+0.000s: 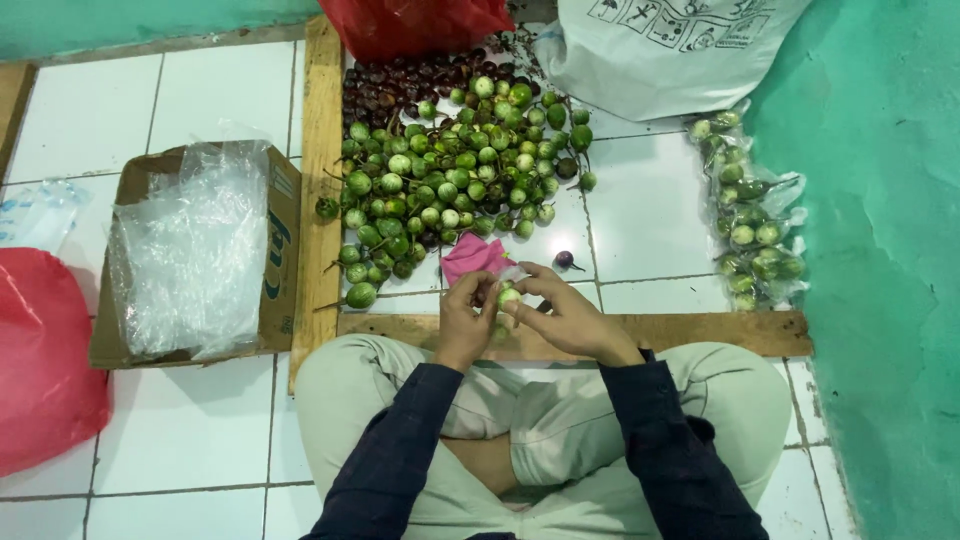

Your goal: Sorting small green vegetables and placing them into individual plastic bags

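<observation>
- Head view: a small green eggplant (pixel 509 296) sits between both hands, above the person's crossed legs and just below the pink cloth (pixel 472 256).
- The left hand (pixel 466 318) is curled, its fingertips pinching at the fruit and what looks like a clear bag; the right hand (pixel 565 312) is closed loosely round the same fruit from the other side.
- Done, as far as it shows: several filled clear bags (pixel 752 210) lie by the green wall.
- Left: a large loose pile of eggplants (pixel 455 175) lies ahead, with dark fruits (pixel 390 85) behind it, so I judge that most remains.
- Edges: a wooden frame (pixel 322 150) bounds the pile on the left and near side; one dark fruit (pixel 565 259) lies apart.
- Open room: bare white tile between pile and filled bags; a cardboard box (pixel 283 250) of plastic sheets sits left.
</observation>
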